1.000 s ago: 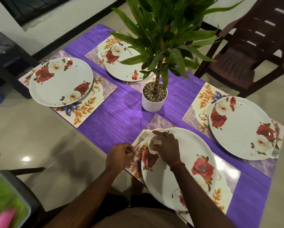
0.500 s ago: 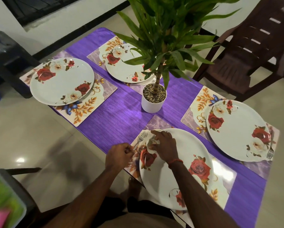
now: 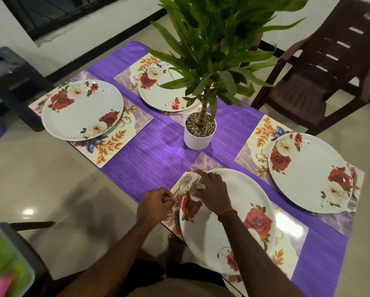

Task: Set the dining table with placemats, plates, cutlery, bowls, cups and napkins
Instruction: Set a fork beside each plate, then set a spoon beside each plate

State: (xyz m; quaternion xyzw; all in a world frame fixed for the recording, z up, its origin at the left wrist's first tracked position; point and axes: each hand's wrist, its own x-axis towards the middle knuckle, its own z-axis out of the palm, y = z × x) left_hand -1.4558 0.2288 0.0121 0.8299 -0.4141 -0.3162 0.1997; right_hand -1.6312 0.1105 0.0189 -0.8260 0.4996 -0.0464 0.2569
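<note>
The purple table [image 3: 158,159] carries several floral placemats, each with a white rose plate. The nearest plate [image 3: 240,211] lies on the near placemat [image 3: 291,245]. My left hand [image 3: 153,205] is shut on the handle of a fork [image 3: 185,182] lying beside that plate's left edge. My right hand [image 3: 213,190] rests on the plate's far left rim, fingers down beside the fork's tines. Other plates sit at far left [image 3: 81,110], at the back [image 3: 158,95] and at right [image 3: 310,172]. A fork [image 3: 352,202] shows at the right plate's edge.
A potted plant in a white pot [image 3: 199,136] stands mid-table, its leaves hanging over the back plate. A brown plastic chair [image 3: 321,67] is at far right, a dark chair [image 3: 12,82] at left. A tray with green and pink items [image 3: 4,269] sits at lower left.
Both hands stay at the near plate's left edge with the fork. Only the view has shifted slightly.
</note>
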